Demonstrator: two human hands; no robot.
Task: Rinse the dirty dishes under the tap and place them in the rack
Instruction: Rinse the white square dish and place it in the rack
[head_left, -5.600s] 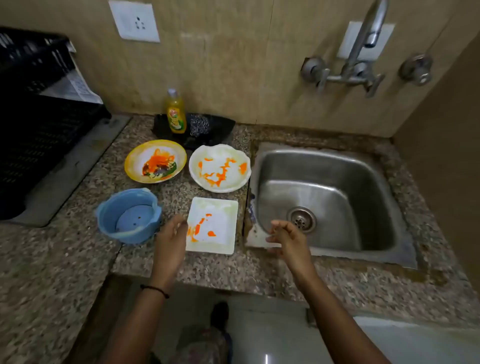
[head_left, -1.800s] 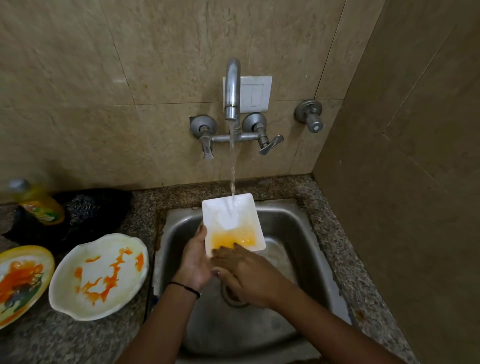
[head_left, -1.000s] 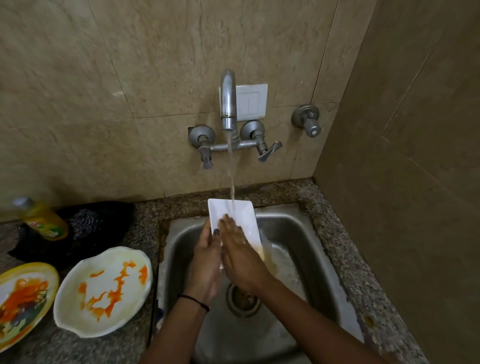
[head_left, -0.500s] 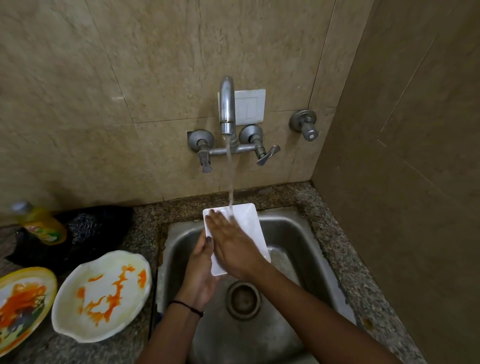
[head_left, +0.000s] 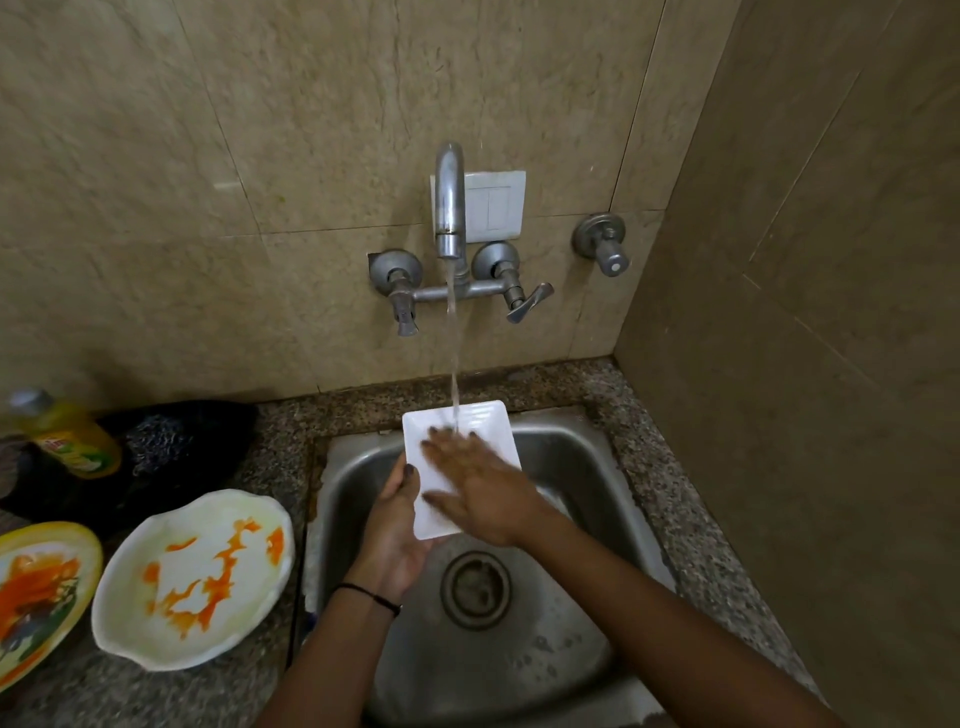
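On the table at left lie a yellow plate (head_left: 36, 592) and a white plate (head_left: 195, 577), both smeared orange. Over the sink (head_left: 587, 467), the left hand (head_left: 397, 535) grips a white rectangular dish (head_left: 457, 457) by its edge; the right hand (head_left: 480, 486) lies spread flat on it, under water running from the tap (head_left: 449, 200).

The right hand (head_left: 480, 491) is motion-blurred and covers much of the square white plate (head_left: 467, 418). The yellow plate (head_left: 36, 592) and dish soap bottle (head_left: 70, 439) are cut by the left edge.
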